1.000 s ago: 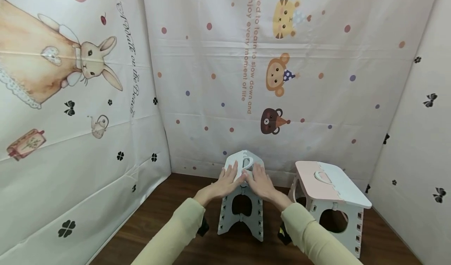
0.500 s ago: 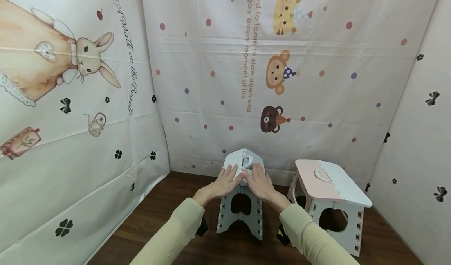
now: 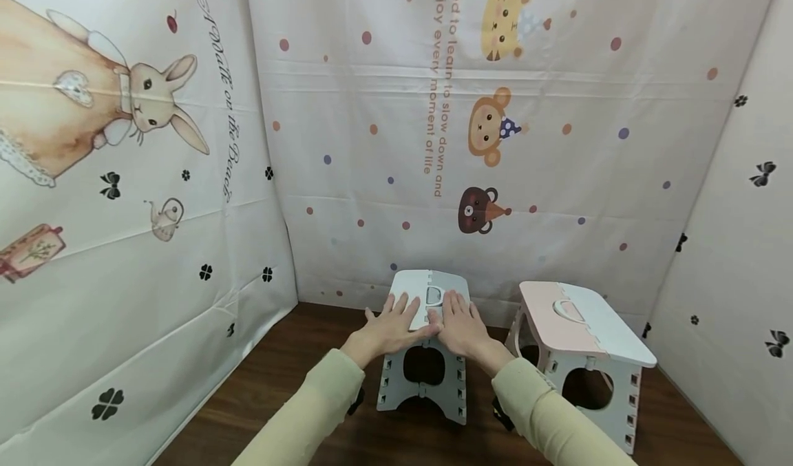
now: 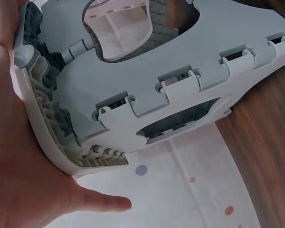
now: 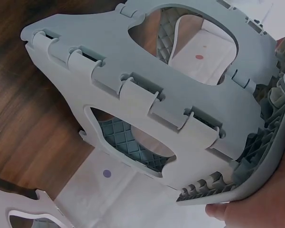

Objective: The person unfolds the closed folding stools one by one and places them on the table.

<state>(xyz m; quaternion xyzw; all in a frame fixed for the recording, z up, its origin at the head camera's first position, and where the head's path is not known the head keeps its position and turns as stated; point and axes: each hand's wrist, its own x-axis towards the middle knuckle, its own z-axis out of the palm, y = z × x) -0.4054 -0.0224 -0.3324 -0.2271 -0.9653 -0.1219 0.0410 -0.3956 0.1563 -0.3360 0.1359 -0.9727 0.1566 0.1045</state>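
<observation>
A white and pale blue-grey folding stool [image 3: 423, 383] stands upright on the floor in the middle of the head view, its two-panel top lying nearly flat. My left hand [image 3: 390, 330] presses on the white left panel with spread, straight fingers. On the grey right panel my right hand [image 3: 463, 325] lies flat, the thumbs meeting near the centre seam. A small carry handle [image 3: 434, 296] shows just beyond the fingers. Both wrist views look at the stool's hinged side walls [image 4: 133, 107] from below the top, with the palm over the top's edge in each.
A second folding stool [image 3: 576, 321], with a pink and white top, stands open to the right. Printed cloth [image 3: 372, 142] hangs behind and on both sides. Dark wood floor [image 3: 248, 411] lies under the stools.
The stool's top has gone from a raised peak to nearly flat under both hands, and its legs have spread a little wider. The pink and white stool has not moved.
</observation>
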